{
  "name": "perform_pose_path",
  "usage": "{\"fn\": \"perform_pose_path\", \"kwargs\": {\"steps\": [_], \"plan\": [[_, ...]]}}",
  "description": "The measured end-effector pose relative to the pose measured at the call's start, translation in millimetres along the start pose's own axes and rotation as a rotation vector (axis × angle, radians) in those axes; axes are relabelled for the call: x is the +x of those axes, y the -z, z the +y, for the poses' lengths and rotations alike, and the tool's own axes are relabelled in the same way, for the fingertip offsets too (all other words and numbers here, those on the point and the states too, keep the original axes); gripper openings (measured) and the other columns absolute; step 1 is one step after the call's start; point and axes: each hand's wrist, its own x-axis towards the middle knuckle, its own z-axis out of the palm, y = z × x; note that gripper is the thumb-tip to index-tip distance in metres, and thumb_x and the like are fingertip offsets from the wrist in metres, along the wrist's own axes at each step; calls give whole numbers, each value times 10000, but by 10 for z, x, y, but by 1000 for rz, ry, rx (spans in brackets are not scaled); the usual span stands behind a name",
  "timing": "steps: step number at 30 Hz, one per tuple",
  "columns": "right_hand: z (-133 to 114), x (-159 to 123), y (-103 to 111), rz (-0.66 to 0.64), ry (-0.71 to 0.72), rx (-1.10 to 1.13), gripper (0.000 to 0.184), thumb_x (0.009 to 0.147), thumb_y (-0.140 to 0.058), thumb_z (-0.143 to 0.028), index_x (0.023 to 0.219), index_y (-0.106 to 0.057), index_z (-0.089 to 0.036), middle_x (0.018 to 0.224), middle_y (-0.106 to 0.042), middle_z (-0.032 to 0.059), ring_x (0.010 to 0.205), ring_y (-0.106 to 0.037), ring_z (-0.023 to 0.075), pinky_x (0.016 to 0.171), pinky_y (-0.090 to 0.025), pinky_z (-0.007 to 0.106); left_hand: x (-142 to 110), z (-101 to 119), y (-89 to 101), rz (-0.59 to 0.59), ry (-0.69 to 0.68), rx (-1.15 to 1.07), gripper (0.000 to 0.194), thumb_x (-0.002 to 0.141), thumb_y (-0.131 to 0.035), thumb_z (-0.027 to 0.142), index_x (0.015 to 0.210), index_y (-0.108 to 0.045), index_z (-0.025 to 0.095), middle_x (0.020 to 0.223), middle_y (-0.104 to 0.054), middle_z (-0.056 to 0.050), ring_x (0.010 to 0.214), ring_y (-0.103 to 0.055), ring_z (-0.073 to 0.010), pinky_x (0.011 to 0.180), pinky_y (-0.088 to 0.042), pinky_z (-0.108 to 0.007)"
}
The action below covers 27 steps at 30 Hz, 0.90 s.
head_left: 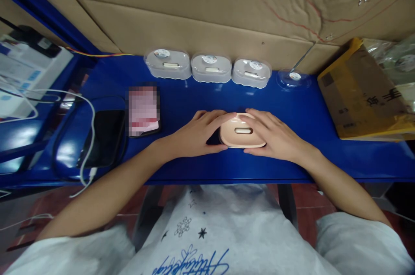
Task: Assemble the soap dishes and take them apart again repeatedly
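A peach-coloured oval box (238, 136) with a pale bar-shaped handle on its top sits on the blue table in front of me. My left hand (202, 132) grips its left end, thumb at the near edge and fingers along the far side. From the right, my right hand (272, 134) is wrapped round the other end, its fingers lying partly over the top. The box's underside and what is in it are hidden.
Three grey boxes under clear covers (211, 68) line the back of the blue table (201, 169). Right of them lies a clear lid (294, 78), then a cardboard box (363, 93). At left are a phone (144, 110), a dark device (103, 136) and white cables (93, 128).
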Motion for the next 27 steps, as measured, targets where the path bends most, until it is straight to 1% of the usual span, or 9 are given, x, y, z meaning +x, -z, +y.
{"fn": "perform_pose_path", "kwargs": {"steps": [5,9,13,18,20,22,23,25,27], "plan": [[30,6,-34,-3,0,-8,888,994,-746,-590,1724,-370,-253,1731,-446,213,1552,-503,420,1220,-494,621,3,-3,3,4,-4,-9,827,1033,-705,522,1730,-335,276,1654,-531,-190,1528,-500,-397,1267,-337,-590],[65,8,-67,-7,1,-5,934,987,-740,-620,1747,-323,-273,1722,-460,208,1546,-505,435,1204,-493,633,6,-8,9,-5,-13,-12,810,1050,-686,531,1734,-328,287,1652,-546,-183,1508,-522,-396,1253,-346,-588],[100,22,-99,-9,10,-2,932,987,-732,-636,1746,-328,-277,1712,-473,210,1537,-512,440,1193,-493,630,8,-19,5,-10,-33,2,772,1078,-644,555,1731,-331,287,1639,-557,-189,1491,-534,-389,1237,-361,-578],[106,20,-124,-22,18,8,922,999,-722,-628,1746,-323,-263,1724,-450,231,1537,-509,442,1187,-480,642,6,-20,-19,-4,-37,51,775,1067,-672,512,1722,-338,264,1628,-561,-191,1488,-536,-385,1241,-351,-567],[132,12,-111,-45,27,39,968,982,-725,-671,1751,-312,-251,1731,-437,243,1549,-494,452,1188,-473,653,5,-20,-28,-10,-36,67,771,1066,-677,505,1715,-350,247,1620,-568,-193,1486,-538,-383,1245,-346,-558],[205,6,-74,-63,49,116,1010,976,-690,-735,1764,-276,-258,1744,-429,231,1583,-460,445,1210,-458,657,3,-24,-35,-14,-32,77,776,1061,-683,518,1709,-362,236,1617,-570,-197,1483,-538,-387,1244,-346,-555],[267,4,-47,-54,57,169,982,999,-639,-749,1769,-259,-274,1751,-431,211,1595,-453,425,1226,-452,649,1,-27,-38,-15,-31,79,778,1058,-686,526,1706,-369,233,1617,-569,-200,1482,-538,-391,1243,-348,-556],[451,0,15,23,27,244,836,1074,-514,-708,1766,-261,-313,1753,-451,160,1599,-466,367,1258,-445,616,-3,-33,-42,-14,-27,79,772,1057,-685,536,1701,-381,240,1622,-565,-200,1482,-536,-396,1239,-354,-560],[713,-15,73,152,-92,186,735,1107,-453,-659,1743,-324,-317,1743,-470,143,1602,-465,350,1293,-407,615,-9,-34,-40,-18,-22,73,759,1058,-682,538,1700,-386,260,1626,-563,-190,1491,-527,-398,1240,-354,-567]]}}
